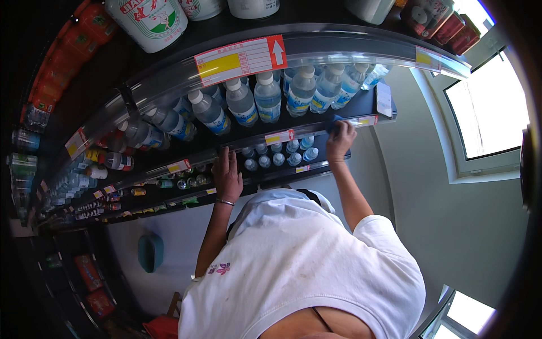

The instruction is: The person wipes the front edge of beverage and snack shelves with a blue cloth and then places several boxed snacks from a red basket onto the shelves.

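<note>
My right hand (342, 142) grips a dark blue cloth (334, 123) against the front edge of a dark shelf, near its right end. My left hand (228, 174), with a bracelet at the wrist, rests with fingers extended on the same shelf's edge strip (250, 144), further left. Nothing shows in it. Between and behind the hands, clear plastic bottles (267, 98) with white caps and blue labels stand in a row on this shelf. A red, white and yellow price tag (279, 136) sits in the strip between my hands. A phone-like flat object (383, 99) lies at the shelf's right end.
Above is another shelf with a large price tag (240, 60) and white cans (152, 21). Smaller bottles (278, 159) stand on the shelf below. More drinks line the left. A teal bin (150, 253) stands on the floor at lower left. A window (491, 106) is at right.
</note>
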Demonstrator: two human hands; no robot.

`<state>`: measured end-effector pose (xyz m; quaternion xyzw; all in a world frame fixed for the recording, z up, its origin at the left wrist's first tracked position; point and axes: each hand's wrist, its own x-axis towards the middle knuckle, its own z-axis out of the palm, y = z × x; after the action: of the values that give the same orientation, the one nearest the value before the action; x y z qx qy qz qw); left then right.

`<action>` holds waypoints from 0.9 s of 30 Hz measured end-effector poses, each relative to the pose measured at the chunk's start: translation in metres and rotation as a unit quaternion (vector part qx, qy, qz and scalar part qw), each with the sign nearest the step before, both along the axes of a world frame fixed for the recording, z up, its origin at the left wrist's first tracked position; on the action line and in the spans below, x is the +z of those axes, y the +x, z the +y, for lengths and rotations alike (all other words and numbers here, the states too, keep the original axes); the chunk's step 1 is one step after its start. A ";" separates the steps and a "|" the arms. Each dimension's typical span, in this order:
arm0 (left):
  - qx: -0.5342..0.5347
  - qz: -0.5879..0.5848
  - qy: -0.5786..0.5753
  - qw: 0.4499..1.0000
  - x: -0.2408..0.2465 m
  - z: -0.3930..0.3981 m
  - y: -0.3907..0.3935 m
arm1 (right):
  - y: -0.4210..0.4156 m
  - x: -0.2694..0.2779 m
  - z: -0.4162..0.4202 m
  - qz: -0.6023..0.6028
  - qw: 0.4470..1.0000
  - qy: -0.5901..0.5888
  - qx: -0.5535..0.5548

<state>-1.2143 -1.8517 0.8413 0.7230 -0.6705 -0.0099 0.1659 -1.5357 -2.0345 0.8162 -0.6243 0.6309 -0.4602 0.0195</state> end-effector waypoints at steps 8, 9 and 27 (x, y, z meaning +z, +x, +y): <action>-0.008 0.005 0.034 0.999 0.006 0.003 0.000 | 0.114 0.014 0.071 0.136 0.931 0.013 0.338; -0.014 0.007 0.030 0.999 0.010 0.002 0.000 | 0.116 0.013 0.072 0.141 0.921 0.006 0.363; -0.104 -0.105 -0.477 0.867 0.271 -0.016 0.037 | 0.030 0.315 0.066 -0.077 0.920 -0.362 0.131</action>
<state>-1.1774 -1.8674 1.1121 0.4787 -0.6784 0.3697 0.4171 -1.5062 -1.9681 1.1313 -0.6287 0.3306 -0.6969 -0.0992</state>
